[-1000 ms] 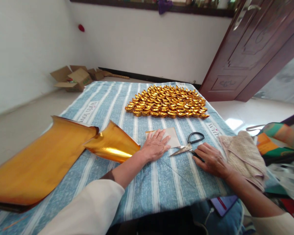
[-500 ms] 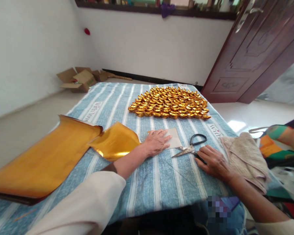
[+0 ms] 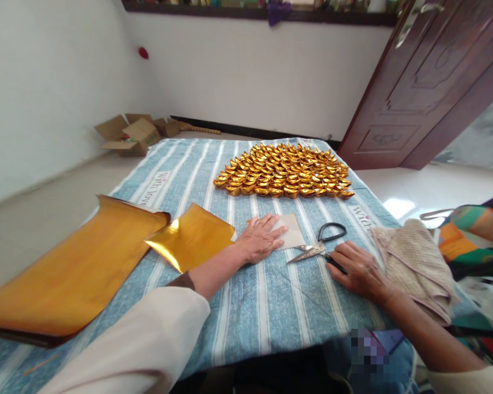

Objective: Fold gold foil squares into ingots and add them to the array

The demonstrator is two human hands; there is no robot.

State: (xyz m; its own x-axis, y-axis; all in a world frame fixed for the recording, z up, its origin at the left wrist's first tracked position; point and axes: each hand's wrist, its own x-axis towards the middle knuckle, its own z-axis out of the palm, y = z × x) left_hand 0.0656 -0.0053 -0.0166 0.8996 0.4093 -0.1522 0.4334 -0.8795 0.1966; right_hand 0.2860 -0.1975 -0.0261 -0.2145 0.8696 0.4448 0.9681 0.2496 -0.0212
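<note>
My left hand (image 3: 259, 239) lies flat with its fingers spread over a pale grey square of paper (image 3: 291, 232), covering its left part. To its left, a loose gold foil sheet (image 3: 195, 235) lies partly under my left forearm. A larger stack of gold foil sheets (image 3: 76, 262) rests at the left edge, curled along its sides. My right hand (image 3: 357, 271) has its fingers curled round one black handle of the scissors (image 3: 317, 249). The scissors lie on the cloth with their blades apart, pointing left, tips by the lower right corner of the paper.
Rows of folded gold foil ingots (image 3: 287, 172) stand at the back of the table, on a blue striped tablecloth (image 3: 181, 169). A folded beige towel (image 3: 414, 268) is beside my right forearm. Open cardboard boxes (image 3: 133, 134) sit on the floor at the back left.
The loose gold sheet lies a little flatter, its left corner slightly further left. Both hands, the grey paper and the scissors stay almost where they were.
</note>
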